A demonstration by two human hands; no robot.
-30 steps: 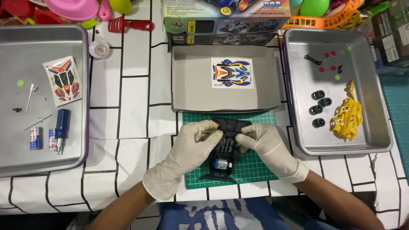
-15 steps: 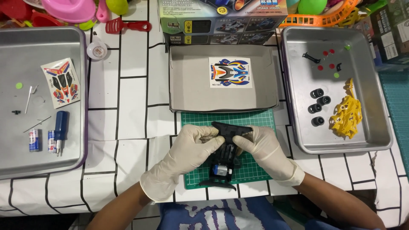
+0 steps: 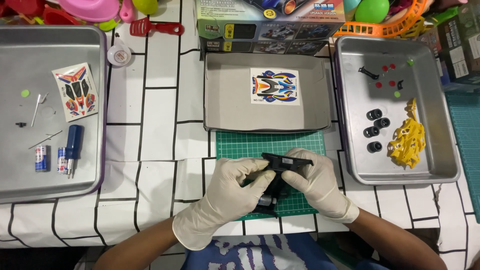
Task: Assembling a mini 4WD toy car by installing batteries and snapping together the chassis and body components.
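From the head view, you hold a black toy car chassis (image 3: 278, 176) just below the centre of the frame, over the green cutting mat (image 3: 250, 145) on the worktop (image 3: 155, 130). Your left hand (image 3: 227, 195), in a white glove, comes in from the lower left; its fingers (image 3: 252, 167) curl round the chassis's left side, with the thumb pressed against the dark body. Your right hand (image 3: 316, 186), also gloved, comes from the lower right, and its fingers (image 3: 295, 157) pinch the flat upper end of the chassis from the right. The chassis sits between both sets of fingers, touching each, its lower end hidden behind your hands.

Above the mat, at upper centre, lies an open grey box lid (image 3: 225, 100) with a sticker sheet (image 3: 274, 86) in it. At the right of the frame a metal tray (image 3: 430, 170) carries four black wheels (image 3: 376, 129) and a yellow parts frame (image 3: 407, 137). At the left a second tray (image 3: 15, 175) holds another sticker sheet (image 3: 76, 91), a blue screwdriver (image 3: 73, 145) and two small batteries (image 3: 50, 158).
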